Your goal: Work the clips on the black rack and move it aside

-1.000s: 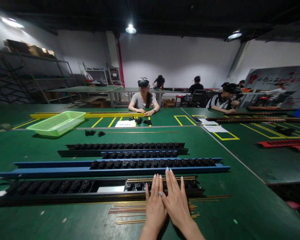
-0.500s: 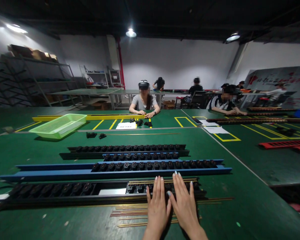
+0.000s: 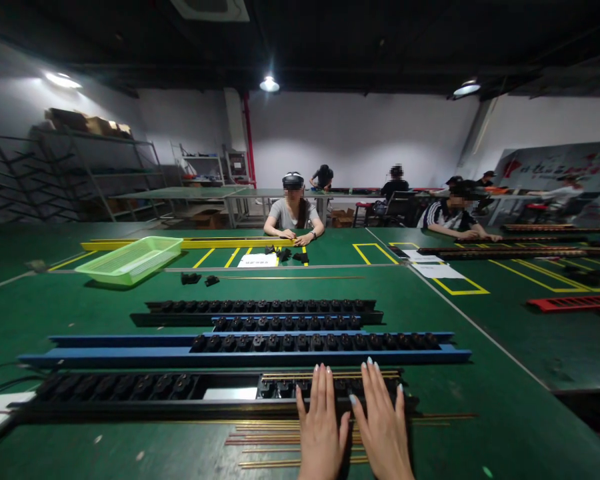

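Observation:
My left hand (image 3: 321, 427) lies palm down, fingers stretched forward, across the front edge of the nearest black rail (image 3: 180, 408). Beside it on the right, my right hand (image 3: 383, 423) rests the same way, its thumb apart from the fingers. Fingertips of both reach the brass rods (image 3: 285, 377) lying along the top of the black blocks (image 3: 283, 389) in the rail. Neither hand is closed round anything. More thin rods (image 3: 265, 439) lie on the green table in front of the rail, partly hidden under the hands.
Blue rails (image 3: 130, 353) with black blocks lie behind the near rail, then another dark rail (image 3: 180, 320). A green basket (image 3: 130, 261) stands at the back left. A person (image 3: 293, 213) sits opposite by a yellow rail (image 3: 220, 243); others sit at the right.
The view has tilted up and shifted slightly. My right hand is a little farther right from my left hand, widening the gap between them.

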`<state>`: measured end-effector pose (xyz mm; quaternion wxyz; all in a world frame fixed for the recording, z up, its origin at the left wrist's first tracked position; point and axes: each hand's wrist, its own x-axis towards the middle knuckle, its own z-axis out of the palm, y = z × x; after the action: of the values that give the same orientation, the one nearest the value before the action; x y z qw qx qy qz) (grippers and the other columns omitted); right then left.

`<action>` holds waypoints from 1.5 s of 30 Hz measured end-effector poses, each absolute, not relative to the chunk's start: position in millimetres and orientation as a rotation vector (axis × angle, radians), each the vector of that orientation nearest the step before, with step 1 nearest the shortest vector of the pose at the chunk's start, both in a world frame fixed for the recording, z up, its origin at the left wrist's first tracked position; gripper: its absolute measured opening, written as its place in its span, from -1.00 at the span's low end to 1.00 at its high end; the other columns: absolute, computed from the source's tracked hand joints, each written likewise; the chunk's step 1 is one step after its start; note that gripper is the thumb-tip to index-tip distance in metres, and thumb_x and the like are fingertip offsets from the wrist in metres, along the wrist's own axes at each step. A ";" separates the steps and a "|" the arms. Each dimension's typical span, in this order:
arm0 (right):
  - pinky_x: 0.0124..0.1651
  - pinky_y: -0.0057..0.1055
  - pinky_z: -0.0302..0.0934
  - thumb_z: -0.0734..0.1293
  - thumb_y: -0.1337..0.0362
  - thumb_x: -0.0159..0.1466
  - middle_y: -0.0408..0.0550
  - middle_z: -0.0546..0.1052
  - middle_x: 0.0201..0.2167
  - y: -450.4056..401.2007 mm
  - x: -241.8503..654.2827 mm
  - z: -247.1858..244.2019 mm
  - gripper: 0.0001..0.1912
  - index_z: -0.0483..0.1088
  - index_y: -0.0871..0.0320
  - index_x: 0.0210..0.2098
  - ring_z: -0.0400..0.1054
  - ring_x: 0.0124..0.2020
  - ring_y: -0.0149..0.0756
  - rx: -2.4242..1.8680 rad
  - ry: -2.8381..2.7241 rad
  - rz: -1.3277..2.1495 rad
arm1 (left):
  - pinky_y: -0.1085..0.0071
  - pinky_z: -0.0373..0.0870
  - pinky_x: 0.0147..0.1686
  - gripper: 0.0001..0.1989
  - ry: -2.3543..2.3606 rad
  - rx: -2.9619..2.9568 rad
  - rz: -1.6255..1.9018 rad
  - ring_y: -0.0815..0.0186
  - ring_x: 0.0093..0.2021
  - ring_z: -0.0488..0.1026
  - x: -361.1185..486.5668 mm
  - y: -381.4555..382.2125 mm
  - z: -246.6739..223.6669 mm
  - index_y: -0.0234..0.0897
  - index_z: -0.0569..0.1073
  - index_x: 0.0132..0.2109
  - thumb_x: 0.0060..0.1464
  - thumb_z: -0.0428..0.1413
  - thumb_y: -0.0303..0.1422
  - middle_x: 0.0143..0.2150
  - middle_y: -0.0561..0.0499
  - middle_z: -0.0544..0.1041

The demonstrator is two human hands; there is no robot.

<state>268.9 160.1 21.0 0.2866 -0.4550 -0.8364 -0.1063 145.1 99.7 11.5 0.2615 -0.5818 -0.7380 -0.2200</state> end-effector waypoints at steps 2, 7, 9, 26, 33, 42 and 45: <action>0.26 0.14 -0.18 0.00 0.01 0.38 0.09 0.15 0.30 161.3 275.0 18.8 -0.32 -0.29 0.13 0.37 0.08 0.28 -0.10 -1.201 -2.226 -0.314 | -0.03 -0.17 0.31 -0.36 -2.004 -1.585 -0.571 0.17 0.38 -0.08 143.6 97.6 14.8 -0.28 -0.02 0.35 0.15 -0.08 -0.32 0.35 -0.09 0.15; 0.25 0.09 -0.15 0.03 0.03 0.38 0.05 0.19 0.28 164.3 281.9 16.1 -0.34 -0.27 0.10 0.37 0.10 0.27 -0.13 -1.156 -2.260 -0.306 | -0.04 -0.06 0.28 -0.38 -2.060 -1.565 -0.577 0.13 0.38 -0.10 145.2 96.2 19.2 -0.20 0.00 0.35 0.16 -0.07 -0.29 0.36 -0.03 0.13; 0.25 0.07 -0.14 0.04 0.04 0.38 0.05 0.19 0.28 164.9 282.8 16.9 -0.34 -0.26 0.09 0.37 0.11 0.27 -0.14 -1.155 -2.260 -0.295 | -0.06 -0.04 0.26 -0.38 -2.077 -1.555 -0.581 0.13 0.38 -0.10 146.4 96.9 18.8 -0.19 -0.01 0.35 0.17 -0.08 -0.29 0.36 -0.02 0.14; 0.29 -0.03 -0.16 0.00 0.09 0.39 0.06 0.26 0.25 175.6 294.8 7.4 -0.44 -0.03 0.13 0.32 0.11 0.27 -0.19 -1.230 -2.151 -0.345 | 0.07 -0.04 0.23 -0.41 -2.008 -1.515 -0.721 0.20 0.28 0.14 140.2 98.4 11.1 -0.12 -0.02 0.34 0.21 -0.08 -0.28 0.28 -0.06 0.28; 0.29 0.09 -0.22 0.09 -0.09 0.30 0.13 0.19 0.28 173.2 297.8 5.3 -0.24 -0.16 0.15 0.35 0.01 0.31 -0.10 -1.198 -2.175 -0.301 | 0.02 -0.13 0.24 -0.35 -1.971 -1.602 -0.695 0.16 0.29 0.12 127.8 99.1 -0.1 -0.10 -0.06 0.35 0.18 -0.04 -0.15 0.30 -0.08 0.24; 0.29 0.05 -0.18 0.15 -0.14 0.26 0.12 0.30 0.19 186.5 302.9 -1.6 -0.26 0.01 0.14 0.29 0.10 0.25 -0.07 -1.102 -2.147 -0.323 | 0.17 -0.15 0.23 -0.26 -1.839 -1.728 -0.747 0.18 0.21 0.23 106.2 101.3 -3.2 -0.04 0.03 0.33 0.07 0.07 0.01 0.22 -0.06 0.36; 0.27 -0.01 -0.09 0.19 -0.12 0.24 0.11 0.29 0.19 190.0 302.4 -2.7 -0.25 0.00 0.15 0.29 0.10 0.24 -0.07 -1.084 -2.152 -0.310 | 0.21 -0.10 0.20 -0.25 -1.833 -1.725 -0.737 0.20 0.21 0.23 104.2 103.5 -4.4 -0.02 0.02 0.33 0.06 0.09 0.00 0.21 -0.04 0.37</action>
<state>302.4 190.0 -2.7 0.3485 -0.4181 -0.8303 -0.1195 104.2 103.5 -4.4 0.2565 -0.6356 -0.6756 -0.2715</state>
